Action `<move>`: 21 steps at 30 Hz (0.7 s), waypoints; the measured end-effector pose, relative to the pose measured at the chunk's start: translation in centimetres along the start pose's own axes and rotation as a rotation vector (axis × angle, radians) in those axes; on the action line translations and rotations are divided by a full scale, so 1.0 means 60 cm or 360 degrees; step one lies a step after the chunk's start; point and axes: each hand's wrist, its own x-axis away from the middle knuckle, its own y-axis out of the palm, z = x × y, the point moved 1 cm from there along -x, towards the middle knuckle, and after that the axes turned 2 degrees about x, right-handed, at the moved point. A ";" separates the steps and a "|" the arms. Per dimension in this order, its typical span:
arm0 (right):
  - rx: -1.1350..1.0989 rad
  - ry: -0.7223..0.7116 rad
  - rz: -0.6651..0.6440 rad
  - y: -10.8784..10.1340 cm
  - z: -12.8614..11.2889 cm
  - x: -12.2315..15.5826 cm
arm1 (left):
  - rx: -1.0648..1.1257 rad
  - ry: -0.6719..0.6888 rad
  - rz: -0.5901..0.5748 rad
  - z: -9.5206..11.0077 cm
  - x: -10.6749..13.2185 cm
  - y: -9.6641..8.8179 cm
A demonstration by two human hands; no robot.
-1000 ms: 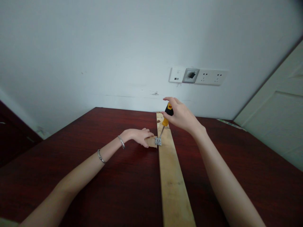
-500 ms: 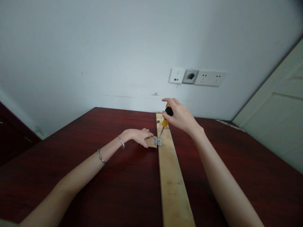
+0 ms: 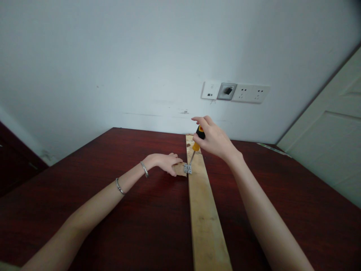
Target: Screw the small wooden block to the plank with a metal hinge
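My right hand (image 3: 213, 137) is closed around the black and yellow handle of a screwdriver (image 3: 196, 146), one finger raised off it. The screwdriver leans slightly, its tip down at a small metal hinge (image 3: 187, 169). One leaf of that hinge lies on a long pale wooden board (image 3: 207, 210), the other on a small wooden piece (image 3: 179, 170) to the left. Thumb and fingers of my left hand (image 3: 168, 163) grip this small piece and hold it against the board's left edge. Whether the tip sits in a screw is too small to tell.
The board lies lengthwise on a dark red wooden tabletop (image 3: 126, 226), reaching its far edge. Behind stands a white wall with sockets and a switch panel (image 3: 235, 92). A flat strip (image 3: 273, 149) lies at the far right edge, near a pale panelled door (image 3: 332, 124).
My right hand and the screwdriver handle have shifted very slightly left and up. My left hand, the board and the hinge look nearly unmoved.
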 end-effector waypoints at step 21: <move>0.0122 0.0063 -0.0033 -0.002 0.000 0.001 | 0.0005 -0.0009 0.0007 0.004 0.004 -0.003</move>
